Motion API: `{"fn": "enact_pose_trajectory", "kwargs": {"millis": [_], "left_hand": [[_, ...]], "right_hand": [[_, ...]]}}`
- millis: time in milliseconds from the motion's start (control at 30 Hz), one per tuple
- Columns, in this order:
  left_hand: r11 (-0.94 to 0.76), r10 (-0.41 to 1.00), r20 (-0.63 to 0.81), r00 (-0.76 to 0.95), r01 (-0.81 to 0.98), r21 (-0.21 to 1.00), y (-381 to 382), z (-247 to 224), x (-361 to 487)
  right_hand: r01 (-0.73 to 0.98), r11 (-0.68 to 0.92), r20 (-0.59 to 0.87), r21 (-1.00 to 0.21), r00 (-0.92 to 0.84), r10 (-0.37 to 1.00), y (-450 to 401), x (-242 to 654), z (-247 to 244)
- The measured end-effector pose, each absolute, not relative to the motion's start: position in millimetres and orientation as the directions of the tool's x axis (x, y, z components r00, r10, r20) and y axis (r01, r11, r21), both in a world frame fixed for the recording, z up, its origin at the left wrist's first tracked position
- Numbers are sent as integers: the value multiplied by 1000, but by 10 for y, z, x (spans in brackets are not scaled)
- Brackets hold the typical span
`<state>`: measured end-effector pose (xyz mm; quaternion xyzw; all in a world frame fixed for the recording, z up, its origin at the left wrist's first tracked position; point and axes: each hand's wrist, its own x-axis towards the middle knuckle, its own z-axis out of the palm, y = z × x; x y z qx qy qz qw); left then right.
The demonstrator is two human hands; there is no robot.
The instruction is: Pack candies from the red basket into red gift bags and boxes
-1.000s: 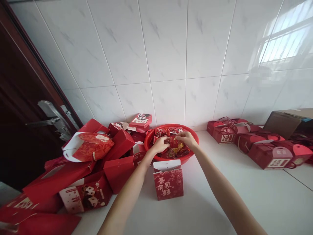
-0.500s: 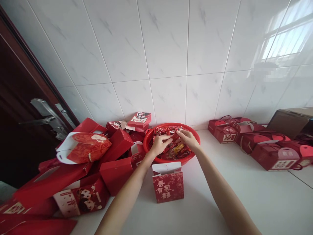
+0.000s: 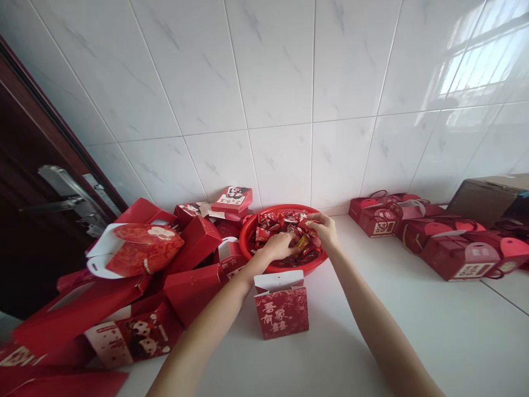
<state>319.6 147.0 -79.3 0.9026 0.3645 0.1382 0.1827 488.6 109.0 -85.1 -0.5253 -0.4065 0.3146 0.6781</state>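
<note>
- Red plastic basket (image 3: 316, 266): filled with wrapped sweets (image 3: 270, 224).
- Left hand (image 3: 282, 246): inside the basket, fingers curled down among the sweets; cannot tell whether they grip one.
- Right hand (image 3: 325, 230): over the basket's right side, fingers bent inward; grasp unclear.
- Open-topped box (image 3: 282, 313): upright, just in front of the basket.
- Jumbled red boxes (image 3: 194, 292): left of the basket.
- Handled boxes (image 3: 381, 218): right of it, apart.
</note>
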Motion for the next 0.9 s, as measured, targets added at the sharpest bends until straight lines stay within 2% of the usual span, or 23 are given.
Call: {"fn": "enact_pose_trajectory", "kwargs": {"millis": [133, 333, 467, 567, 667, 767, 900], "left_hand": [[-643, 740, 161, 653, 617, 454, 1507, -830, 3205], [-578, 815, 339, 470, 613, 539, 1566, -836, 3086], [-568, 821, 415, 392, 485, 665, 1563, -839, 3065], [-580, 801, 434, 413, 351, 736, 1525, -833, 3087], [-589, 781, 395, 484, 357, 725, 1484, -814, 3108], [-623, 750, 359, 555, 413, 664, 1461, -797, 3116], [-673, 698, 275, 661, 476, 565, 1443, -801, 3122]], "right_hand": [[16, 264, 238, -964, 490, 839, 1117, 4884, -882], [82, 240, 248, -967, 507, 826, 1121, 4881, -901], [81, 216, 231, -973, 361, 904, 1053, 4839, -824], [116, 202, 226, -972, 255, 940, 997, 4813, -758], [106, 237, 254, -966, 194, 948, 981, 4808, -743], [27, 208, 209, -978, 157, 965, 1004, 4813, -778], [-23, 199, 188, -980, 241, 952, 1044, 4814, -822]]}}
